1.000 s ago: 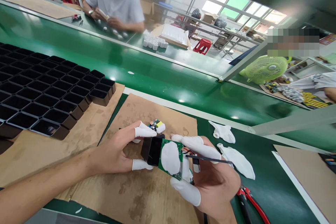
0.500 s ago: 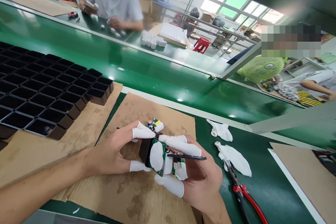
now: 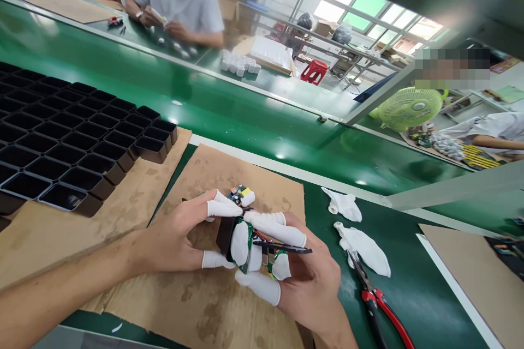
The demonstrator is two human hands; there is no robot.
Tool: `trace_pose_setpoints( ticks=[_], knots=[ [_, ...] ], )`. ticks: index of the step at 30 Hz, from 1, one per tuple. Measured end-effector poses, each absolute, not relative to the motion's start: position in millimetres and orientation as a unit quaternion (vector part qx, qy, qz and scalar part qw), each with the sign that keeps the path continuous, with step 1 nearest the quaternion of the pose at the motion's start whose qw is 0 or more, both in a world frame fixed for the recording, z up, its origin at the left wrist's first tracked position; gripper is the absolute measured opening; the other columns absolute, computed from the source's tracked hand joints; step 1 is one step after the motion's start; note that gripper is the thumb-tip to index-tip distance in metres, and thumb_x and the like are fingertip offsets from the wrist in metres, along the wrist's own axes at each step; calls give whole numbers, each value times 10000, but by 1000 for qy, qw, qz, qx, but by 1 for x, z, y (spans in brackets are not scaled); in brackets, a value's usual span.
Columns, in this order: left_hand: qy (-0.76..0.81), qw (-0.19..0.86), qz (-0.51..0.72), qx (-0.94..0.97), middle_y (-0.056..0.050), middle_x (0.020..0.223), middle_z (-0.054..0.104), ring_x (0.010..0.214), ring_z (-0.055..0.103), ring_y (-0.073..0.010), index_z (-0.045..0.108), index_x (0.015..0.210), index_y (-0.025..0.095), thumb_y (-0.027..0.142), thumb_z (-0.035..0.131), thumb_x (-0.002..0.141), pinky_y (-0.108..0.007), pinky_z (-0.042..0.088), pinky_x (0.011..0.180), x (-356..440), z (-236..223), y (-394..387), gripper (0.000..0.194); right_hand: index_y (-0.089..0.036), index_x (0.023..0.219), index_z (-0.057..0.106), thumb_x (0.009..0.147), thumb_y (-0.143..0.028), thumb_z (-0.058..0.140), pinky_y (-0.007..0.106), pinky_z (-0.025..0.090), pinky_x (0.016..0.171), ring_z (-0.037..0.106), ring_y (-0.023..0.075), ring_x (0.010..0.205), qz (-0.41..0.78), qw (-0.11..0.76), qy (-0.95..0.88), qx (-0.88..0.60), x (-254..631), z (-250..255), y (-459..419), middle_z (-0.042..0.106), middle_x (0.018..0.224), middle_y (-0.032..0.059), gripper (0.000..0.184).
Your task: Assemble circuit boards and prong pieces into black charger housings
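Note:
My left hand [image 3: 180,237], with white finger cots, pinches a small black box housing [image 3: 225,235] between thumb and forefinger. My right hand [image 3: 295,270], also in finger cots, grips a green circuit board [image 3: 248,253] with red and black wires and presses it against the housing's open side. A thin black tool or strip [image 3: 282,246] lies across my right fingers. Another small circuit board with a yellow part [image 3: 240,193] lies on the cardboard sheet [image 3: 229,174] just beyond my left fingers.
A black tray of empty square cells [image 3: 73,136] sits at the left. White finger cots [image 3: 344,204] and red-handled pliers [image 3: 379,305] lie to the right on the green table. A green conveyor belt [image 3: 245,114] runs behind. Other people work across it.
My right hand has turned the green board edge-on and pushed it closer into the black housing. The pliers have come more into view as the camera shifted.

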State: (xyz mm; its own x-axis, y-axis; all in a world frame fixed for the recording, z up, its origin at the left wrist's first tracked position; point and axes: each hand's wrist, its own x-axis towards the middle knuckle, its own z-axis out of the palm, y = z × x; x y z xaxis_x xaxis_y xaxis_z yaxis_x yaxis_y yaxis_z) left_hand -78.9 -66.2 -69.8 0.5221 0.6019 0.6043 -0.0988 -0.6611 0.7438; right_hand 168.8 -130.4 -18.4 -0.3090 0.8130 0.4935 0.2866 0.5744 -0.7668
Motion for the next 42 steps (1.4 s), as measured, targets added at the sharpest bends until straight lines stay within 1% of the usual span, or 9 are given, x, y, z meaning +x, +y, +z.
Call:
trace_pose_setpoints(
  ticks=[9, 13, 16, 19, 22, 25, 29, 37, 42],
  knots=[
    [184, 382, 439, 792, -100, 1267, 791, 1172, 768, -287, 660, 1481, 261, 310, 954, 942, -460, 654, 1098, -81, -74, -67, 615, -347, 1571, 705, 849, -204, 1037, 421, 726, 915, 830, 319, 1124, 291, 457, -757, -366, 168, -20, -130, 804, 1376, 123, 808],
    [175, 397, 444, 784, -109, 1256, 779, 1119, 777, -280, 653, 1508, 259, 314, 959, 934, -392, 700, 959, -80, -76, -67, 654, -352, 1592, 687, 842, -185, 1039, 438, 704, 1005, 814, 323, 1166, 289, 458, -758, -364, 169, -23, -129, 802, 1359, 107, 845],
    [168, 434, 444, 766, -111, 1293, 771, 1135, 791, -274, 644, 1518, 272, 328, 951, 947, -394, 718, 970, -77, -74, -69, 651, -362, 1576, 697, 836, -203, 1046, 449, 696, 1037, 809, 336, 1193, 290, 450, -754, -380, 169, -24, -129, 804, 1376, 105, 834],
    [170, 483, 434, 741, -134, 1382, 754, 1232, 798, -310, 650, 1502, 263, 329, 962, 934, -452, 728, 1041, -75, -73, -70, 651, -355, 1576, 700, 866, -264, 1032, 440, 714, 988, 819, 348, 1182, 283, 444, -754, -392, 169, -23, -130, 806, 1398, 121, 789],
    [167, 497, 427, 737, -140, 1432, 737, 1277, 793, -323, 651, 1502, 265, 275, 954, 928, -459, 732, 1059, -74, -74, -71, 649, -345, 1586, 696, 894, -308, 1011, 424, 728, 936, 822, 359, 1186, 278, 438, -755, -400, 169, -22, -130, 811, 1388, 134, 761],
    [167, 499, 423, 738, -136, 1429, 741, 1243, 804, -317, 659, 1498, 270, 234, 951, 906, -453, 732, 1066, -75, -76, -71, 661, -342, 1584, 697, 907, -310, 1000, 427, 731, 942, 826, 352, 1163, 283, 437, -754, -400, 169, -22, -129, 811, 1382, 136, 743],
    [171, 498, 428, 735, -136, 1386, 756, 1177, 812, -292, 660, 1488, 251, 254, 951, 915, -456, 731, 1057, -76, -77, -70, 643, -348, 1571, 703, 897, -264, 1006, 429, 719, 994, 829, 332, 1150, 281, 440, -757, -393, 169, -22, -129, 810, 1387, 125, 744],
    [165, 488, 431, 741, -129, 1357, 771, 1188, 808, -304, 668, 1491, 266, 235, 946, 903, -460, 739, 1052, -74, -75, -69, 650, -354, 1537, 704, 891, -232, 1009, 404, 677, 1017, 798, 309, 1176, 299, 421, -760, -395, 168, -21, -128, 793, 1368, 96, 724],
    [157, 502, 438, 729, -123, 1365, 768, 1211, 809, -290, 664, 1505, 267, 190, 952, 897, -442, 718, 1080, -74, -76, -72, 677, -342, 1524, 707, 904, -293, 1004, 378, 647, 1037, 760, 312, 1256, 292, 395, -770, -407, 166, -18, -125, 765, 1396, 96, 689]
  ],
)
